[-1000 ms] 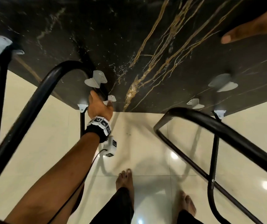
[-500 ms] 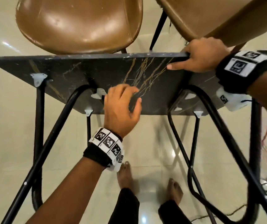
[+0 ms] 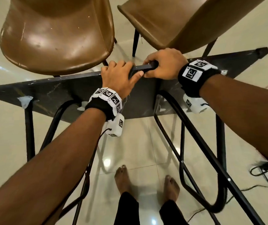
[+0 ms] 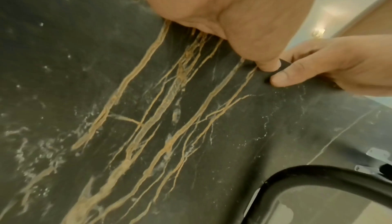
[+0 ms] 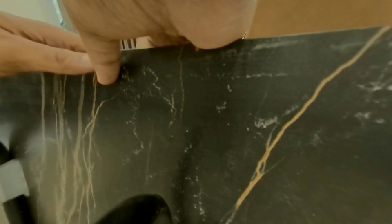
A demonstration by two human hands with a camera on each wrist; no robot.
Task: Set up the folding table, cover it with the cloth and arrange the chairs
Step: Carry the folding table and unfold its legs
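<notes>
The folding table [image 3: 57, 93] stands on edge, its black gold-veined panel [image 4: 191, 127] facing me and its black tube legs [image 3: 195, 135] swung out toward me. My left hand [image 3: 118, 75] and right hand [image 3: 164, 65] sit side by side on the top edge, each curled round a black handle bar [image 3: 143, 68]. In the left wrist view my left thumb [image 4: 267, 64] presses the panel beside the right hand [image 4: 318, 66]. The right wrist view shows the right thumb [image 5: 106, 69] on the same panel [image 5: 212, 127]. No cloth is in view.
Two brown padded chairs [image 3: 57, 38] [image 3: 178, 21] stand close behind the table's top edge. My bare feet [image 3: 123, 181] are on the glossy cream tile floor between the legs. Black cables [image 3: 264, 172] lie on the floor at the right.
The left hand left the panel near a leg bracket and rose to the top edge beside the right hand. The view tipped down, and the chairs came into sight.
</notes>
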